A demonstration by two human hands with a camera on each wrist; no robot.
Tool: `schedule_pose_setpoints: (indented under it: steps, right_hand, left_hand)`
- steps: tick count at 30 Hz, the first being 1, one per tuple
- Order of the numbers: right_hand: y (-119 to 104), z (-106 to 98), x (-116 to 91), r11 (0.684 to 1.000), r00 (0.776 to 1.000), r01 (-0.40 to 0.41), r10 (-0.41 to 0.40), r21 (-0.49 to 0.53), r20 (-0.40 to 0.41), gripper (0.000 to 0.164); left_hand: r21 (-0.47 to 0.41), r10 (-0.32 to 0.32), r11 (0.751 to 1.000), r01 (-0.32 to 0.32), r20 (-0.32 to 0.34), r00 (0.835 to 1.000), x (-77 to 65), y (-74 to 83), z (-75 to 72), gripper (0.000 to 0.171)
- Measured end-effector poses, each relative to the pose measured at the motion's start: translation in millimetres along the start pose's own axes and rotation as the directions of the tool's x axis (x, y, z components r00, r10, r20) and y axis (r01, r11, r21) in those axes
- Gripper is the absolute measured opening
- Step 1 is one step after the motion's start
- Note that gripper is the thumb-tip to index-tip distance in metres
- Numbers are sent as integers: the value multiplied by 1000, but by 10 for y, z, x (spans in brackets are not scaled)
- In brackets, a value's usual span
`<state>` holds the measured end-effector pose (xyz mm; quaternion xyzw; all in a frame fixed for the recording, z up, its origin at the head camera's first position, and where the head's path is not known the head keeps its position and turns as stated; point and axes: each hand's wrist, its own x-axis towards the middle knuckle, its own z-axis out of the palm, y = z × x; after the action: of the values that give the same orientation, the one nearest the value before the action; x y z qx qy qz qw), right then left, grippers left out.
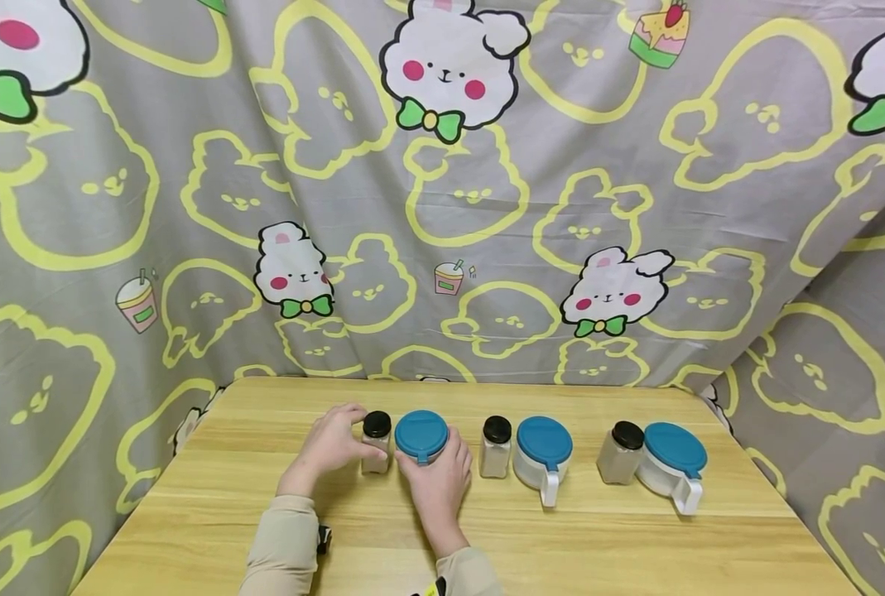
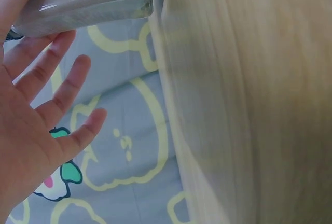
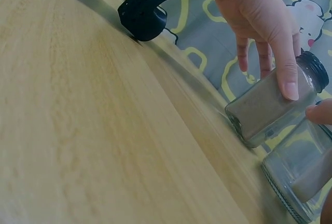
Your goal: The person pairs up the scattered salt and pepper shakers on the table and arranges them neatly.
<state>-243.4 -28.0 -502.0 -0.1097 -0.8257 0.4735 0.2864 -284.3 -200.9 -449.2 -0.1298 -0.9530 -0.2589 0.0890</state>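
My left hand (image 1: 335, 447) is at a small spice jar (image 1: 376, 451) with a black lid and grey-brown contents, standing at the left of the row. Its thumb lies across the jar's front in the right wrist view, with the index finger behind and the other fingers spread. My right hand (image 1: 442, 480) grips a clear glass seasoning pot (image 3: 288, 164) with a blue lid (image 1: 421, 432), thumb on the near left and fingers round the right side. The pot stands just right of the spice jar; the hand covers most of its body in the head view.
To the right on the wooden table (image 1: 561, 546) stand two similar pairs: a black-lidded jar (image 1: 495, 451) beside a blue-lidded pot (image 1: 542, 451) with a white handle, then another jar (image 1: 619, 455) and pot (image 1: 673, 455). A patterned curtain (image 1: 472, 207) hangs behind the table.
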Motion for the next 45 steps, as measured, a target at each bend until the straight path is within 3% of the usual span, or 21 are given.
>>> schedule_pose_setpoints:
  steps: [16,33,45]
  right_hand:
    - [-28,6,-6,1000,1000,0,0,-2,9,93]
    - [-26,4,-3,1000,1000,-1,1,0,-9,91]
    - [-26,10,-9,999,1000,-31,31,13,-1,94]
  left_hand:
    - [-13,-29,999,30,36,999,-2,-4,-25,84]
    - [-55,-30,998,33,47,998,5,-40,5,72]
    - [-72,-55,996,61,74,996,2,-26,-2,75]
